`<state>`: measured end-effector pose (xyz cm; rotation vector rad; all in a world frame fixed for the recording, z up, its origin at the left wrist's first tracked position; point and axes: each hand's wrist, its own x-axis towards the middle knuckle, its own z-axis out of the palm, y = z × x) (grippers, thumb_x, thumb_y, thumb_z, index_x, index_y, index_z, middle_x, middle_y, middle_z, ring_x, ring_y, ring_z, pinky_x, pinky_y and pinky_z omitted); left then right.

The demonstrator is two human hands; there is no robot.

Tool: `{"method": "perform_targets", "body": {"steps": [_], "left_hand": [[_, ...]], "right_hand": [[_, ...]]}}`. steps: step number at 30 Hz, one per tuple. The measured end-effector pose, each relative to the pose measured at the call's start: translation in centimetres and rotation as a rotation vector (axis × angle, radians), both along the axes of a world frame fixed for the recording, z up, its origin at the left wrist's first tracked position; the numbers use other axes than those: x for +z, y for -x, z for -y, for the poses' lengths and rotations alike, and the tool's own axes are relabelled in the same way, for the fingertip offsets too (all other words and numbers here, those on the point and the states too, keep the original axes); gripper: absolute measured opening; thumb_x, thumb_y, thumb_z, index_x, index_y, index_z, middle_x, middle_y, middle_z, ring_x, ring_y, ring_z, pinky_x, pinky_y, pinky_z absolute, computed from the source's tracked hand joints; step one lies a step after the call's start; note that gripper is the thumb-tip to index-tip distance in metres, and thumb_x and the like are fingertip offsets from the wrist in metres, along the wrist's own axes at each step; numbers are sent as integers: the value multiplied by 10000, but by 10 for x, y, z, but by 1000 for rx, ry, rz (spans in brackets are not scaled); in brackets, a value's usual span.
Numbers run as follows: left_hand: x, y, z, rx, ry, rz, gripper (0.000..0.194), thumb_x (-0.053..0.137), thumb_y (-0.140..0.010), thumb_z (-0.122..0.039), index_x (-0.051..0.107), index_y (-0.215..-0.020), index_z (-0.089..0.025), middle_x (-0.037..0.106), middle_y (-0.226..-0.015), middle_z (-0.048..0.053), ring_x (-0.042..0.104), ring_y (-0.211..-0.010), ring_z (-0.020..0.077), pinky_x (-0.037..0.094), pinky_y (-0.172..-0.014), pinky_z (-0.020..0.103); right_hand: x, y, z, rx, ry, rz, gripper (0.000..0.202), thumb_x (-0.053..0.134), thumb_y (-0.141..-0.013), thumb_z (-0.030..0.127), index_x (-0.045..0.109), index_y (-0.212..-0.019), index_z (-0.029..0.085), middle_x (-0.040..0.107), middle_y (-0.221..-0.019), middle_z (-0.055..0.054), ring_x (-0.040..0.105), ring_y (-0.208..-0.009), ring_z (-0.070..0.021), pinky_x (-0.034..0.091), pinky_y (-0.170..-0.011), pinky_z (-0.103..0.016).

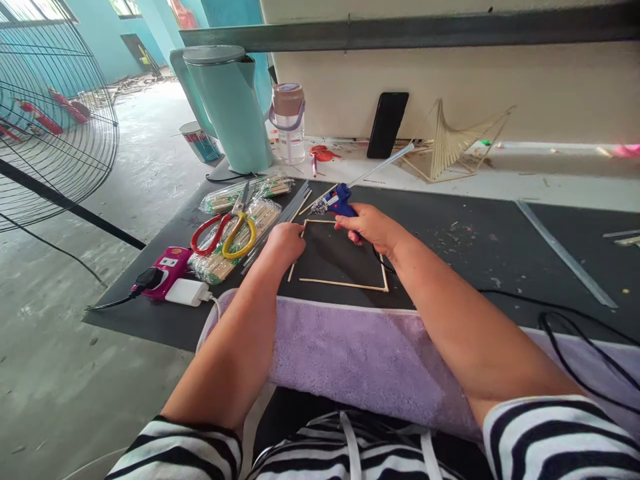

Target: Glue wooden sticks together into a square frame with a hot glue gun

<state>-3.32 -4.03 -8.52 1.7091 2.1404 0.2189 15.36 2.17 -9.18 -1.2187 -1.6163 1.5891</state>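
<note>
My right hand [367, 223] is wrapped round a blue hot glue gun [339, 198], its nozzle pointing left and a long clear glue stick [383, 165] jutting from its back. Thin wooden sticks [343, 285] lie on the dark tabletop as a four-sided frame, with a gap at the near left corner. At the frame's far left corner, my left hand [287, 241] is closed, its fingertips on the stick there. The nozzle is close to that same corner; whether it touches is too small to tell.
Scissors [233, 227] with red and yellow handles lie on bagged sticks [215, 263]. Nearby are a pink power socket [167, 267], a teal pitcher [230, 110], a bottle [289, 127], a phone [387, 125] and a stick model [450, 150]. A purple towel [345, 353] covers the near edge.
</note>
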Motion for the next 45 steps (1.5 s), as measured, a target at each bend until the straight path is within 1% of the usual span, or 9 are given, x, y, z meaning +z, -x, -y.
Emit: {"method": "perform_targets", "body": {"steps": [5, 10, 16, 22, 27, 31, 36, 40, 45], "left_hand": [[0, 0, 1, -23, 19, 5, 522, 493, -849, -145, 686, -1329, -215, 751, -805, 27, 644, -547, 133, 536, -683, 233], [-1, 2, 0, -37, -22, -35, 510, 519, -831, -138, 709, -1298, -214, 764, -844, 39, 703, -719, 168, 536, -796, 234], [1, 0, 1, -26, 14, -3, 511, 476, -847, -131, 710, -1295, -213, 754, -822, 37, 644, -548, 133, 520, -649, 230], [2, -1, 1, -25, 28, -3, 547, 467, -857, -132, 661, -1364, -201, 758, -837, 41, 627, -515, 125, 525, -641, 228], [0, 0, 0, -38, 10, -17, 545, 475, -850, -124, 668, -1355, -186, 759, -840, 42, 644, -545, 130, 540, -717, 239], [-1, 0, -1, -22, 27, -24, 538, 477, -856, -131, 666, -1355, -205, 760, -851, 29, 655, -551, 123, 547, -750, 240], [-3, 2, -3, -50, 11, -42, 487, 484, -847, -142, 718, -1269, -206, 751, -810, 24, 646, -535, 124, 539, -725, 239], [-6, 4, -4, -65, 4, -29, 456, 484, -828, -135, 754, -1188, -212, 738, -766, 19, 641, -526, 128, 527, -675, 234], [-7, 4, -5, -50, 16, -41, 494, 477, -845, -138, 713, -1274, -209, 765, -863, 32, 641, -521, 124, 541, -692, 243]], "right_hand": [[0, 2, 2, 13, 17, 20, 75, 667, -887, 202, 607, -929, 183, 673, -806, 6, 435, -439, -43, 305, -378, -180], [6, -3, 1, 10, 23, 46, 67, 673, -880, 178, 609, -900, 174, 672, -800, -1, 433, -435, -43, 308, -378, -186], [0, 6, 4, 17, 41, -9, 65, 660, -896, 205, 602, -919, 185, 687, -843, -8, 443, -448, -40, 324, -383, -169], [-1, 6, 4, 49, 35, 9, 45, 632, -910, 192, 593, -897, 174, 684, -864, -18, 444, -447, -37, 321, -377, -169], [6, -4, -1, 13, 23, 11, 68, 644, -905, 201, 612, -961, 180, 679, -846, -10, 446, -446, -41, 331, -383, -173], [4, -4, -1, 2, -2, 49, 70, 649, -901, 211, 604, -947, 182, 685, -857, -10, 445, -439, -40, 332, -381, -177], [-3, 1, 0, 39, -42, 56, 58, 641, -904, 215, 598, -926, 184, 687, -864, -10, 452, -446, -46, 328, -377, -185], [-2, 3, 2, 55, -45, 59, 67, 648, -902, 220, 600, -935, 188, 695, -877, -5, 462, -454, -44, 344, -396, -183], [2, 2, 4, 55, -32, 57, 56, 643, -905, 208, 595, -911, 180, 694, -870, -6, 457, -455, -43, 324, -385, -186]]}}
